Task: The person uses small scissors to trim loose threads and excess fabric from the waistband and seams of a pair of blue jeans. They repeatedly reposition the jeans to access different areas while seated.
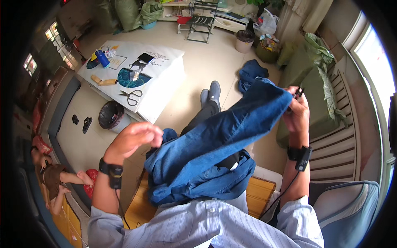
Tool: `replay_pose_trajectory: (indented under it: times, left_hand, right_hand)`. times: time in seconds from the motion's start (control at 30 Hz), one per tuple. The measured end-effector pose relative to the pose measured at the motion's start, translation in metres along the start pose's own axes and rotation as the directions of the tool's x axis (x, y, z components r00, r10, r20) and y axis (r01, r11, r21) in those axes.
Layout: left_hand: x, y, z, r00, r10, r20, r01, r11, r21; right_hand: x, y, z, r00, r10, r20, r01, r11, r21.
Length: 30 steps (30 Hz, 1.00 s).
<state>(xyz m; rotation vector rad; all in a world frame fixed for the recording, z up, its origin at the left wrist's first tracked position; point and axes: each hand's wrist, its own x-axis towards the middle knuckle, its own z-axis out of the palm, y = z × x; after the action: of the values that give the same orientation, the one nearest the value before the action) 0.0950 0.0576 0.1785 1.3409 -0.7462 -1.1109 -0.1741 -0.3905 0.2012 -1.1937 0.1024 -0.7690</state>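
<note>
A blue denim garment slants across the centre of the frame, one end held up at right of centre and the other lying over the wearer's lap; the right hand is closed about the raised end, with a small dark object at its fingertips, too small in view to name for certain; the left hand, left of centre, is loosely cupped with its fingers unclosed and nothing visible in its grasp, just beside the cloth's lower end, though whether the fingertips touch it cannot be told; the handling looks partway along, with one length stretched taut and smooth while more denim lies bunched on the lap below, and whether that is all one piece is unclear; nothing there is folded or laid flat, and no finished cut or seam can be made out; a second blue garment lies crumpled on the floor, above centre right, out of either hand's hold; scissors rest at the near edge of a white-covered table, upper left, near a blue bottle.
</note>
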Motion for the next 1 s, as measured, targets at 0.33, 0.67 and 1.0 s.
replay_pose_trajectory:
  times: [0.33,0.67,1.0]
  left_hand:
    - [0.164,-0.087,0.066,0.914,-0.3,0.275,0.283,0.954,0.098]
    - [0.131,0.002,0.045,0.973,0.119,-0.198,-0.123,0.992,-0.007]
    - [0.037,0.018,0.13,0.656,0.525,0.541,-0.582,-0.105,0.807]
  right_hand:
    - [-0.049,-0.067,0.047,0.967,-0.249,0.059,0.225,0.937,0.267]
    - [-0.034,-0.024,-0.021,1.0,0.003,0.029,0.0,0.996,-0.091]
    - [-0.086,0.114,-0.036,0.906,0.248,-0.343,-0.421,0.617,-0.665]
